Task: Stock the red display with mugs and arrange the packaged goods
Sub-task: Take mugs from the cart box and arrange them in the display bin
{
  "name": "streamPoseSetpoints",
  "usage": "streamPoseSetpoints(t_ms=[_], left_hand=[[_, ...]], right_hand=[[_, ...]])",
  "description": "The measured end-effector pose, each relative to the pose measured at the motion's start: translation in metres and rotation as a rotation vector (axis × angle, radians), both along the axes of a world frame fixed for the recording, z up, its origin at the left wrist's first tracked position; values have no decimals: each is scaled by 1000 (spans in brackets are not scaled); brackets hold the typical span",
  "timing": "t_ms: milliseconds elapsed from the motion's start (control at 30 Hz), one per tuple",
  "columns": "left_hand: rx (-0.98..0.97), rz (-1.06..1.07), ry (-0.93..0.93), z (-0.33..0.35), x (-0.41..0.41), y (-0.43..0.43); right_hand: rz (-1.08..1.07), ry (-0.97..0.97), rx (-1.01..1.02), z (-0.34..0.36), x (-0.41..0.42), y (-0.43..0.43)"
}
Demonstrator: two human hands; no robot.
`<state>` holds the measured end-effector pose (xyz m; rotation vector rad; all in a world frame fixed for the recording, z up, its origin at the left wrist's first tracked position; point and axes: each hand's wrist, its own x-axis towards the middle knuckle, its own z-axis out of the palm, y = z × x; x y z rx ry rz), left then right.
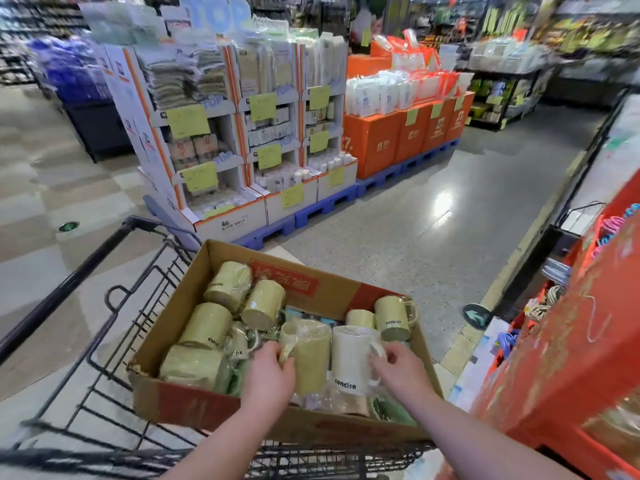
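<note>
A cardboard box (180,306) sits in a black shopping cart (104,341) and holds several wrapped yellow-green mugs (207,327) and one white mug (349,355) printed "concise". My left hand (270,372) grips the handle of a plastic-wrapped yellow-green mug (310,355) in the middle of the box. Beside it, my right hand (401,368) holds the white mug by its handle. The red display (568,323) stands close on the right, with coloured items hanging on its side.
Across the aisle stand white cardboard displays (242,133) of packaged goods on blue pallets, with orange boxes (405,136) to their right. Shiny grey floor (415,220) lies open between the cart and those displays. Dark shelving runs along the far right.
</note>
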<state>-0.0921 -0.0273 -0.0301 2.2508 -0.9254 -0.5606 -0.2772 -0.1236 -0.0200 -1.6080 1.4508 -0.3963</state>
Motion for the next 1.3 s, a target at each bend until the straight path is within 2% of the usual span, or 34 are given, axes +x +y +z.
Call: streamPoseSetpoints(t_ms=[367, 767, 867, 1300], left_hand=[[-45, -122, 30, 16, -41, 40], [-104, -248, 67, 29, -97, 41], [-108, -299, 57, 28, -123, 36], [-96, -551, 63, 37, -297, 28]], right_hand=[[-135, 52, -78, 19, -47, 59], [-234, 63, -127, 34, -110, 80], [-274, 96, -143, 38, -140, 86], [-532, 11, -125, 45, -316, 130]])
